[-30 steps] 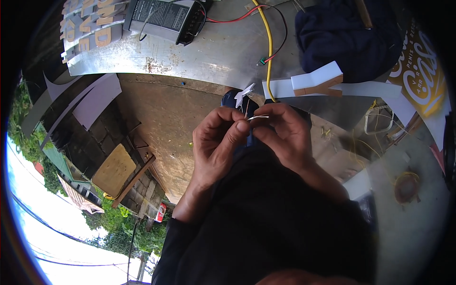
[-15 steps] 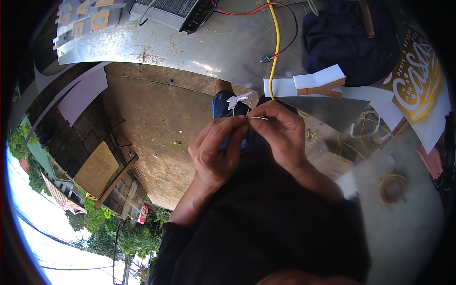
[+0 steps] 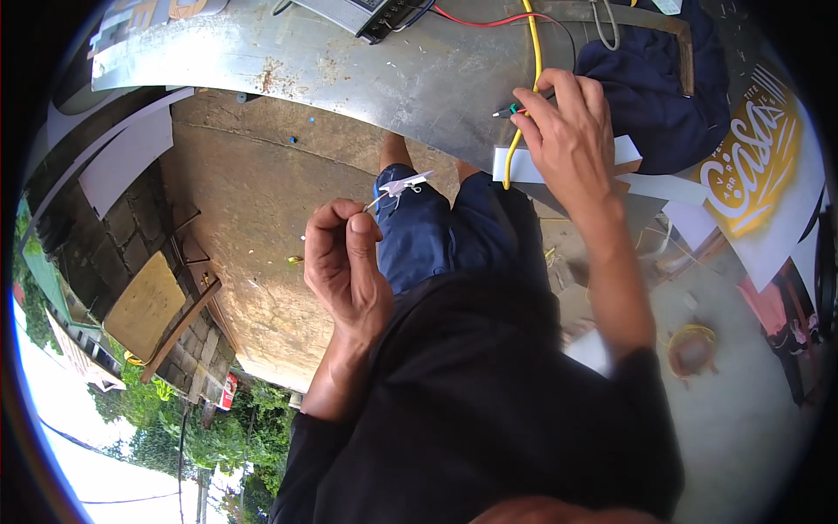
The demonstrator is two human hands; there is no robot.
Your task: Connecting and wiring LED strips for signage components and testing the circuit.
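My left hand [image 3: 349,262] is closed in a pinch on a thin wire [image 3: 375,202]. At the wire's far end is a small white flat piece [image 3: 404,185], above the blue shorts. My right hand [image 3: 567,131] reaches over the metal table edge, thumb and forefinger apart. Between those fingertips lies a green connector [image 3: 513,110] on a red and black wire pair, with a pale tip pointing left. Whether the fingers touch it I cannot tell. A yellow cable [image 3: 536,52] runs beside the hand, partly behind it.
A grey power supply box [image 3: 353,13] stands on the metal table [image 3: 349,83]. Dark blue cloth [image 3: 646,96] and white strips [image 3: 524,166] lie to the right. A sign with yellow and white lettering [image 3: 751,166] and a wire coil [image 3: 692,351] are farther right.
My hands, together at the thin wires before, are now apart. The right one has moved up and right to the green connector; the left keeps the wire with the white piece.
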